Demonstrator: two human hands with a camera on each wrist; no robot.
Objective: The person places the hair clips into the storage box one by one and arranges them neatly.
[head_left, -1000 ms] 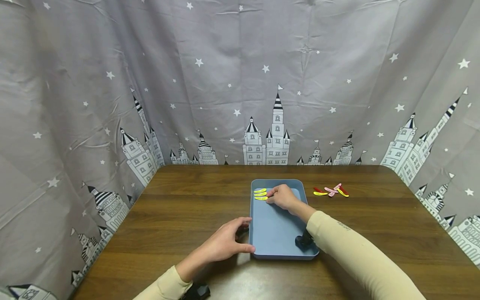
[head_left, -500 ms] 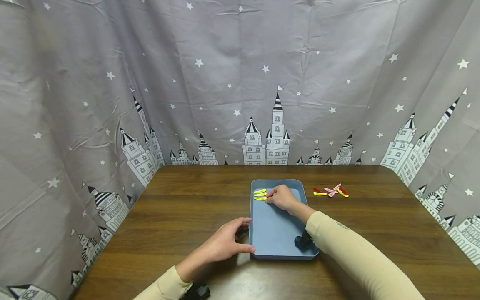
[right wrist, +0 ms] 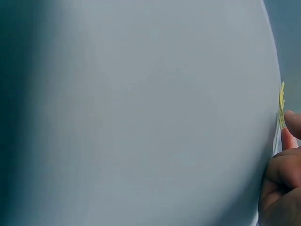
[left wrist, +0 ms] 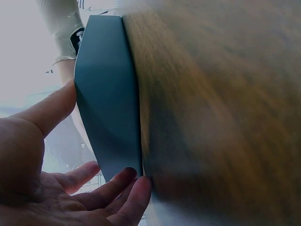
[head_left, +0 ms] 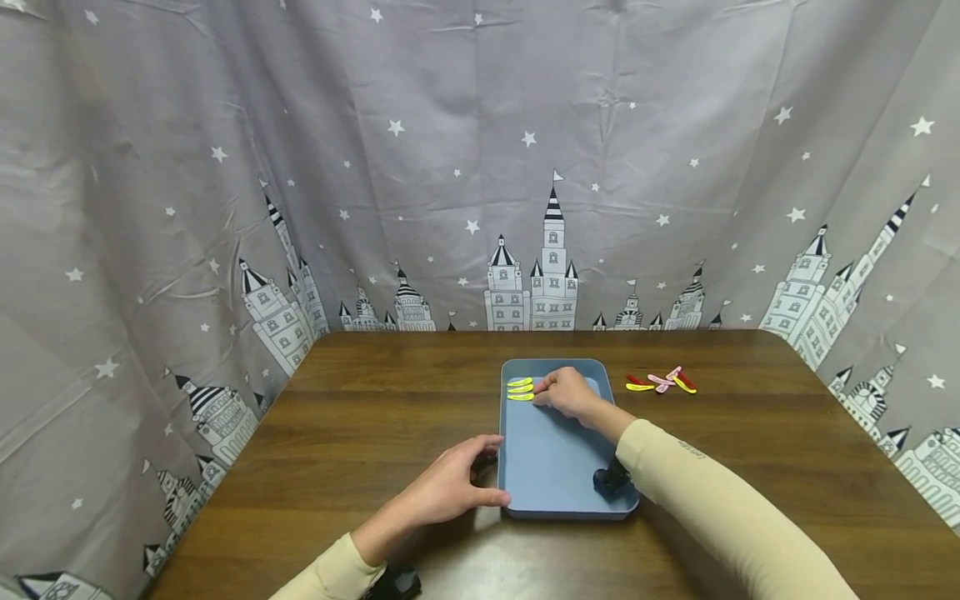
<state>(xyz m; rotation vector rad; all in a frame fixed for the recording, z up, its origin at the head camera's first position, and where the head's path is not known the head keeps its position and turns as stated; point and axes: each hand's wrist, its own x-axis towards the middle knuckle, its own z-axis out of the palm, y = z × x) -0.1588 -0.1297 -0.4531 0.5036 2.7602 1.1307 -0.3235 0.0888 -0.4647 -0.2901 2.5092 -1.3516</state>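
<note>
My right hand (head_left: 567,392) reaches into the far part of a blue-grey tray (head_left: 555,467). Its thumb and a finger pinch the right end of a yellow snap hair clip (head_left: 521,397). Two more yellow hair clips (head_left: 520,385) lie just beyond it, stacked in a column along the tray's left side. In the right wrist view, the yellow clips (right wrist: 281,101) show at the right edge beside the fingertips. My left hand (head_left: 450,483) rests at the tray's near left side, fingers spread and loosely bent, with the thumb at the rim in the left wrist view.
Right of the tray, loose hair clips lie on the wooden table (head_left: 375,417): a yellow clip (head_left: 640,387), pink clips (head_left: 662,381) and red clips (head_left: 686,382), some overlapping. A grey curtain (head_left: 420,167) with castles hangs behind the table.
The nearest yellow clip has shifted slightly left, lining up more closely with the two beyond it. My right hand has barely moved. The left hand stays at the tray's side.
</note>
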